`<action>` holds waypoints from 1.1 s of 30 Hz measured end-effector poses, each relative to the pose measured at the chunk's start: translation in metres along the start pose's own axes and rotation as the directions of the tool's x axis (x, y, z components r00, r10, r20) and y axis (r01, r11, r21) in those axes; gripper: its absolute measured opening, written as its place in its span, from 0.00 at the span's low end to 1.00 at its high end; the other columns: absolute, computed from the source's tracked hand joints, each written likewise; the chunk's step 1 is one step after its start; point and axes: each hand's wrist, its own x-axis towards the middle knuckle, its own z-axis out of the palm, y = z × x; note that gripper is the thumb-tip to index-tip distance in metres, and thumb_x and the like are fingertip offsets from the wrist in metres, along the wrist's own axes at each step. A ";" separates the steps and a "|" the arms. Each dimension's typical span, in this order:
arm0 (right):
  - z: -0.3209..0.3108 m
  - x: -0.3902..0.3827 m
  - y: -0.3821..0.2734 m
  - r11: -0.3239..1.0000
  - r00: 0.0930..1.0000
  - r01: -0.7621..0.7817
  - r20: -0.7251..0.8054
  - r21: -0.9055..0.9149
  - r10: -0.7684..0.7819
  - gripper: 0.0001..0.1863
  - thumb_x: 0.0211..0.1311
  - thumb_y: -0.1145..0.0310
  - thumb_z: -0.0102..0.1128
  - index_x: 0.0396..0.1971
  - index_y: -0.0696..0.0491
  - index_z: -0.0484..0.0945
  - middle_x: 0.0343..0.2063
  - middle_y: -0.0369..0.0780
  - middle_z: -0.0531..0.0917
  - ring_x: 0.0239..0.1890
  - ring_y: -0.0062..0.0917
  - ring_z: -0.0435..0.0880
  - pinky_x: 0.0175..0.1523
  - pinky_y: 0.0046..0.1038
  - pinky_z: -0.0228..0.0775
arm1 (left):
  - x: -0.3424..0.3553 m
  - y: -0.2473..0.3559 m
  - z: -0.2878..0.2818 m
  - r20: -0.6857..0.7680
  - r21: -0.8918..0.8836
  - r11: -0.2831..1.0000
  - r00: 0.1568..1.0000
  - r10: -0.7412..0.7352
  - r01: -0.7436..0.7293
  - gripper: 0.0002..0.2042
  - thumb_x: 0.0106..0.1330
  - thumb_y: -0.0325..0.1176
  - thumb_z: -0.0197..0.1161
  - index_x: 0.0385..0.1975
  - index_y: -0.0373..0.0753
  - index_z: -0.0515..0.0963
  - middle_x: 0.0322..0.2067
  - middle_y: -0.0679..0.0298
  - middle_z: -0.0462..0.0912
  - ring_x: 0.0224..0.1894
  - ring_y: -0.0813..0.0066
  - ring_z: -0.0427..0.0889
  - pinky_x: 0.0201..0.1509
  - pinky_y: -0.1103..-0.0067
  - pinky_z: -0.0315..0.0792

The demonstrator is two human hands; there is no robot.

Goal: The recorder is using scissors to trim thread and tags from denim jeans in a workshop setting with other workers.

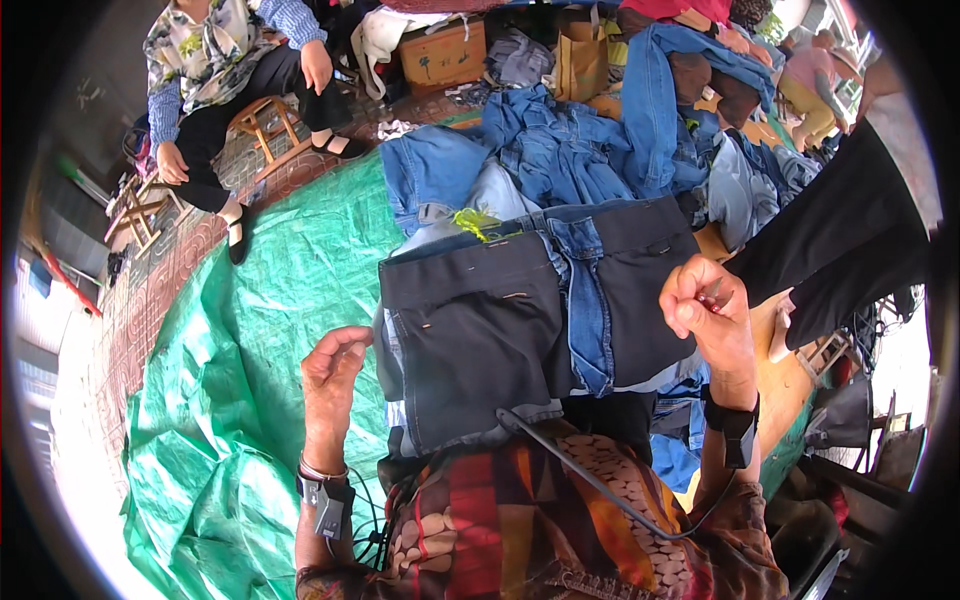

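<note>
A dark pair of jeans, with black inner cloth and a blue denim strip down its middle, lies across my lap. Pale thread marks show on the black cloth. Beside its left edge, my left hand is raised with the fingers curled to the thumb; whatever it may hold is hidden. My right hand is closed in a pinch above the right edge. Small dark red spots show among its fingers, but I cannot make out what it grips. Bright yellow-green strands lie at the waistband.
Blue denim garments are heaped beyond my lap. A green tarp spreads to the left. At the upper left a person sits near a wooden stool; a dark-trousered leg reaches in from the right. A cardboard box stands behind.
</note>
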 end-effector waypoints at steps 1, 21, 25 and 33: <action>0.001 0.002 0.000 1.000 1.000 0.000 0.011 -0.002 0.000 0.11 0.52 0.74 0.62 0.22 0.54 0.66 0.19 0.37 0.74 0.17 0.12 0.66 0.22 0.15 0.58 | -0.001 -0.001 -0.002 0.011 -0.018 1.000 1.000 0.001 0.000 0.08 0.63 0.26 0.55 0.40 0.34 0.76 0.36 0.66 0.79 0.41 0.82 0.75 0.44 0.85 0.66; 0.030 0.023 0.003 0.983 0.999 -0.043 -0.002 -0.180 0.043 0.11 0.40 0.83 0.62 0.17 0.54 0.68 0.18 0.36 0.75 0.19 0.12 0.69 0.24 0.15 0.58 | 0.047 0.002 0.000 0.019 -0.118 0.989 0.996 0.087 -0.084 0.09 0.63 0.31 0.54 0.40 0.38 0.76 0.36 0.68 0.80 0.37 0.82 0.76 0.38 0.84 0.64; 0.039 0.031 0.003 0.983 0.993 -0.055 0.097 -0.173 0.073 0.13 0.45 0.84 0.59 0.33 0.58 0.74 0.26 0.39 0.80 0.23 0.11 0.74 0.28 0.13 0.64 | 0.039 -0.001 0.000 0.103 -0.144 0.990 0.995 0.017 -0.002 0.10 0.64 0.32 0.54 0.41 0.37 0.75 0.31 0.68 0.79 0.31 0.83 0.74 0.32 0.86 0.63; 0.063 0.047 0.007 0.982 0.985 -0.046 0.155 -0.182 0.075 0.08 0.49 0.83 0.60 0.30 0.58 0.76 0.28 0.36 0.81 0.23 0.08 0.73 0.28 0.11 0.62 | 0.018 -0.008 0.006 0.256 -0.143 0.989 0.966 0.017 0.020 0.15 0.61 0.35 0.61 0.42 0.32 0.74 0.30 0.70 0.77 0.31 0.86 0.73 0.35 0.86 0.67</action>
